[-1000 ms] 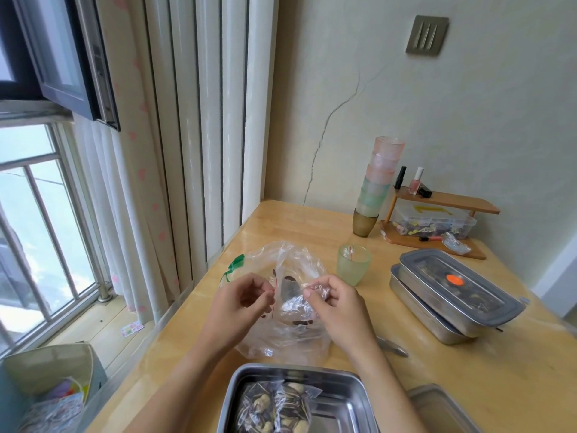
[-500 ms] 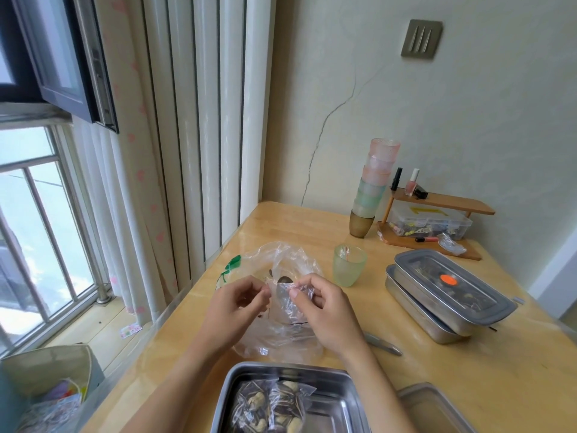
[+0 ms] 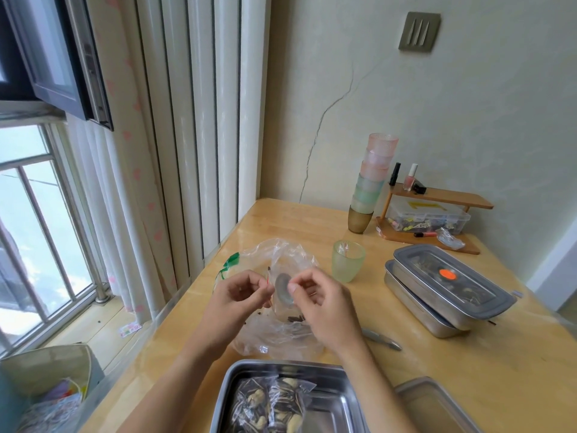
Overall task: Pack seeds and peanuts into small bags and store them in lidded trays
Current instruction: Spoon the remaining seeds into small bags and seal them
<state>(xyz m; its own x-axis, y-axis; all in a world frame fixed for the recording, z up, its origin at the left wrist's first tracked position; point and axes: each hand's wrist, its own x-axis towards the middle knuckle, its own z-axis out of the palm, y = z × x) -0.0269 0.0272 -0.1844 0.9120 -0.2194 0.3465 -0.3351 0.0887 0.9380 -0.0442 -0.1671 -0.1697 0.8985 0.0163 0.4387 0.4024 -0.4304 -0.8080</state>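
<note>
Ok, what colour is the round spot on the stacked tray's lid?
Orange; the spot shows best in the head view.

Bright daylight enters by window [image 3: 37, 229] at 9 o'clock; panes washed out. Glint in steel tray [image 3: 340, 407] at 6 o'clock; soft sheen on wooden table [image 3: 281, 220] at its 12. Shadows faint. Edges bowed by wide lens.

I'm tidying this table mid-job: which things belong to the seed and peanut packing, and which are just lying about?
In the job:
small bag, pinched by left hand and right hand
big plastic bag
open tray with filled bags
lidded trays
loose lid

Lying about:
stacked cups
nail polish
wooden shelf
clip box
</note>
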